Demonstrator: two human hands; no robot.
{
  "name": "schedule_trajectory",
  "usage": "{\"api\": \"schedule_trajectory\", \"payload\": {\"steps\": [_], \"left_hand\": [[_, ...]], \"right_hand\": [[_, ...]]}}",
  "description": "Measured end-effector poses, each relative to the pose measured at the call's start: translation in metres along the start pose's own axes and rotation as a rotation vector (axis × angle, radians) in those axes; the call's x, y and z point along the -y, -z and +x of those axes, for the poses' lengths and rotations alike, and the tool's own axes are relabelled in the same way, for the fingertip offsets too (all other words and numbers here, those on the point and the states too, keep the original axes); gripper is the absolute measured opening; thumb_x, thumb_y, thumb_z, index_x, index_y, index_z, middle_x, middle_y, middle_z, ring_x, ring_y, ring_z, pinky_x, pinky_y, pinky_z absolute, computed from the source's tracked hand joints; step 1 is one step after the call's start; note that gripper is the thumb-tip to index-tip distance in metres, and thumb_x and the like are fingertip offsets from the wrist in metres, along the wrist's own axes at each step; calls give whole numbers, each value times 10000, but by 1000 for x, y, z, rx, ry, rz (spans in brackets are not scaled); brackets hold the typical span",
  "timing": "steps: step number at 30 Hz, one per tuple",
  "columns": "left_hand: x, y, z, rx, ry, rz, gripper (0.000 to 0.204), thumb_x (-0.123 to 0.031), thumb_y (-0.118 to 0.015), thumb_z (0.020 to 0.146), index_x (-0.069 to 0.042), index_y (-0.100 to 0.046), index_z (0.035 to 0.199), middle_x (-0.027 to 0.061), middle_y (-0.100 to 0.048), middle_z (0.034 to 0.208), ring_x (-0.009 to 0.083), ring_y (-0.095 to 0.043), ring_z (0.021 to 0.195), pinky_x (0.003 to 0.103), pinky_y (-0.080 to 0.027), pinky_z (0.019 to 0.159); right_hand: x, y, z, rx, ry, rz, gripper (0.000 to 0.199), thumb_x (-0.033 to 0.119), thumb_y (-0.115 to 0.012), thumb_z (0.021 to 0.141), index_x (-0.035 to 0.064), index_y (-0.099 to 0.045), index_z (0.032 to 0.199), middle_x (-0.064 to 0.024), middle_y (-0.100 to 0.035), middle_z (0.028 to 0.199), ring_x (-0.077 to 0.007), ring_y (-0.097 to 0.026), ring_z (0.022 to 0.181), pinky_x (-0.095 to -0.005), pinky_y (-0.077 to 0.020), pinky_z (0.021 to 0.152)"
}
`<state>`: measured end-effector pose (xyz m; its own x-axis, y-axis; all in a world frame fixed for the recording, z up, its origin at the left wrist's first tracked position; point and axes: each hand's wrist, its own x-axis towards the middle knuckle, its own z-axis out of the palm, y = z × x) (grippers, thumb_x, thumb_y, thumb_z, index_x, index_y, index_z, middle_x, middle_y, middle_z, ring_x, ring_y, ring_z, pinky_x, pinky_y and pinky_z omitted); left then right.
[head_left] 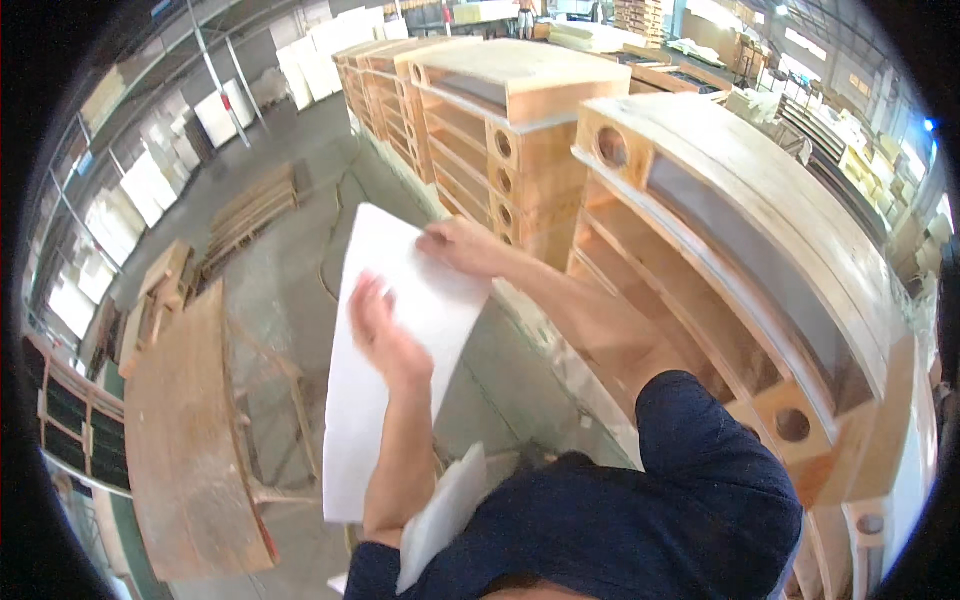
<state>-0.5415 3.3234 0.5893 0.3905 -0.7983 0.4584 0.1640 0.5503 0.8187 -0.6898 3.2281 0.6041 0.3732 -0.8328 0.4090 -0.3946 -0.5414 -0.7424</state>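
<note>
A long white sheet [385, 240], which looks like foam, hangs in front of me, tilted, its far end toward the wooden frames. My right hand [462, 247] reaches across to its upper right edge, fingers bent and pinching there. Over the face of the sheet is my left hand [388, 330], its fingers stretched out and a little blurred by motion; whether it touches the surface I cannot tell. A second white piece [445, 508] sits between my left forearm and my body, partly hidden.
Stacked wooden frames [660, 250] with round holes run along my right. To the left stand a curved plywood board [195, 440] and a wooden pallet [245, 220] on the grey floor [300, 245]. White panels [150, 190] lean along the far left side.
</note>
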Motion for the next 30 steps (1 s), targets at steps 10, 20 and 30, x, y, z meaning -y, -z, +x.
{"api": "schedule_trajectory", "payload": {"steps": [10, 20, 30], "left_hand": [[100, 41, 141, -501, 340, -17, 549, -328, -411, 963, 36, -309, 1361, 190, -405, 1337, 283, -503, 1149, 371, -449, 933], [178, -178, 336, 167, -194, 105, 734, -353, -528, 926, 27, -164, 1437, 222, -346, 1387, 335, -497, 1156, 408, -476, 906], [214, -326, 328, 992, 477, -713, 663, -151, -563, 926, 45, -196, 1443, 251, -455, 1289, 240, -585, 1050, 335, -503, 864]], "right_hand": [[44, 85, 155, 4, 505, -284, 760, 644, -539, 829, -20, -579, 1197, -217, -605, 1182, -353, -559, 1129, -390, -423, 993], [93, 304, 192, -516, -129, -417, 598, 332, -660, 833, -35, -486, 1271, -205, -592, 1152, -286, -602, 1043, -388, -531, 876], [126, 356, 42, -1494, -391, -695, 480, 326, -697, 798, 35, -589, 1165, -86, -652, 1004, -188, -637, 872, -324, -521, 760]]}}
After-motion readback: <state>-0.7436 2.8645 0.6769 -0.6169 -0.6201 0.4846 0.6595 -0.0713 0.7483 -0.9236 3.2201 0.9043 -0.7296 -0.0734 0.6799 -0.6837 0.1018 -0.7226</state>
